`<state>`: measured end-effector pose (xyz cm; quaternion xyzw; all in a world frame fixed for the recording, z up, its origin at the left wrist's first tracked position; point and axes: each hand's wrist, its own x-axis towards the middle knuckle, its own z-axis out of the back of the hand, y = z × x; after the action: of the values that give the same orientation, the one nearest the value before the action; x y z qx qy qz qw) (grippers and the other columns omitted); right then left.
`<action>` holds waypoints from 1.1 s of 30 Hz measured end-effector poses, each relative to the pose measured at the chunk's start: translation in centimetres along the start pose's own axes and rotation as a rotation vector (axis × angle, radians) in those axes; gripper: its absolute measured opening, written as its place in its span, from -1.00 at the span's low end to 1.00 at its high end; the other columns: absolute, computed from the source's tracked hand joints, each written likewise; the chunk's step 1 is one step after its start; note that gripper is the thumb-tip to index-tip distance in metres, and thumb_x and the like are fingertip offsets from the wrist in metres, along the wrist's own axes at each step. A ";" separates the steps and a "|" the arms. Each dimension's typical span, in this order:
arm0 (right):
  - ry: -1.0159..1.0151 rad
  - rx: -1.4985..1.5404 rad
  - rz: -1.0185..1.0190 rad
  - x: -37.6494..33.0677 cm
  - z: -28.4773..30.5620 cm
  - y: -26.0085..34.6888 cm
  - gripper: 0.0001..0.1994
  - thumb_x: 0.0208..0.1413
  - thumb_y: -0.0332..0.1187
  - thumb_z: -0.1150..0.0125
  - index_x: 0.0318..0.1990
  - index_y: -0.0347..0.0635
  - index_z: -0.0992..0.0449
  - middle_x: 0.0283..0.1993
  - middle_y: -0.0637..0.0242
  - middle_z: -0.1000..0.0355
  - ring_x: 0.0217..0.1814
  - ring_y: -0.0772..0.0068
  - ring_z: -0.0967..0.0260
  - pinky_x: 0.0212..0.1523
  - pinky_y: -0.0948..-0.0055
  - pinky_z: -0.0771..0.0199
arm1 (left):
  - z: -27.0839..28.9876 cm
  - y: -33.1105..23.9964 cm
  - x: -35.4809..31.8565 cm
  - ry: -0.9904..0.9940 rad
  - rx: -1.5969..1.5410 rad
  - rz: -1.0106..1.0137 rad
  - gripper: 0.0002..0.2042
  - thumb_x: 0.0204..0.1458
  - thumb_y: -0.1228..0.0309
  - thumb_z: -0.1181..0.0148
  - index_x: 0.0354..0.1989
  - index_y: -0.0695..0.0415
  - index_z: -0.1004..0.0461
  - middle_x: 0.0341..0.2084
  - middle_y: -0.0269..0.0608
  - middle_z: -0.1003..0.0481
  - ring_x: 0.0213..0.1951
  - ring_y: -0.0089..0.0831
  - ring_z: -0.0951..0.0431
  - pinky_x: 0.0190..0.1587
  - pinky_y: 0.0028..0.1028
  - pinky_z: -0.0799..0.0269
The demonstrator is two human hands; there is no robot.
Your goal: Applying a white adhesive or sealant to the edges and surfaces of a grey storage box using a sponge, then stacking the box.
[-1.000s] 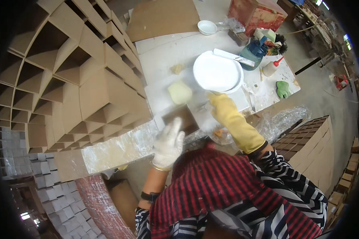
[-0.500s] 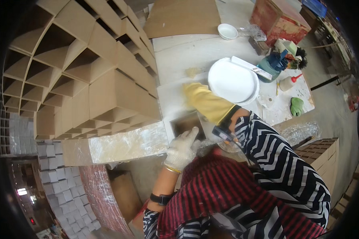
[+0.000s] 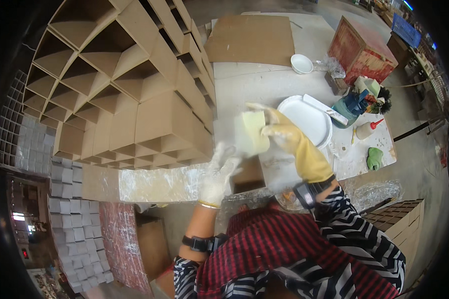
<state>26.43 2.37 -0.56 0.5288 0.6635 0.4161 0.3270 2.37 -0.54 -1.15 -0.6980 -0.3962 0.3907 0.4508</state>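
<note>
My right hand [image 3: 297,147], in a yellow rubber glove, grips a pale yellow sponge-like block [image 3: 255,132] above the white tabletop. The block is smeared by motion. My left hand [image 3: 218,172] wears a white knit glove; its fingers are apart and slightly blurred, with nothing visible in them. It is beside the left edge of an open brown cardboard box [image 3: 248,178] at the table's near edge. Just right of the block, a round white tray [image 3: 309,122] lies with a white flat strip [image 3: 326,109] across its rim.
Stacked cardboard boxes [image 3: 149,119] rise at the left. At the right are a blue-green jug [image 3: 348,108], a red-capped bottle [image 3: 366,129] and a green cloth or glove [image 3: 374,158]. Farther back are a white bowl [image 3: 302,64], a cardboard sheet [image 3: 252,40] and a red box [image 3: 361,52].
My right hand has come nearer and turned, and the pale block now shows in its grip. My left hand has moved off the box opening to its left side, its fingers spreading.
</note>
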 end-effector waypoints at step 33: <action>-0.635 0.103 -0.007 -16.8 2.3 -3.5 -0.48 0.03 -0.33 -0.30 0.14 -0.27 -0.32 -0.04 0.28 -0.44 -0.06 0.43 -0.41 -0.03 0.43 -0.43 | -2.8 5.9 5.4 0.853 1.576 0.215 -0.62 0.10 0.21 0.10 -0.16 0.29 -0.49 -0.15 0.10 -0.49 -0.08 -0.07 -0.50 -0.02 -0.19 -0.40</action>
<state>30.76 -13.87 -4.81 0.6459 0.5501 0.1952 0.4920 8.11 1.85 -6.93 -0.3057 0.2549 0.2967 0.8681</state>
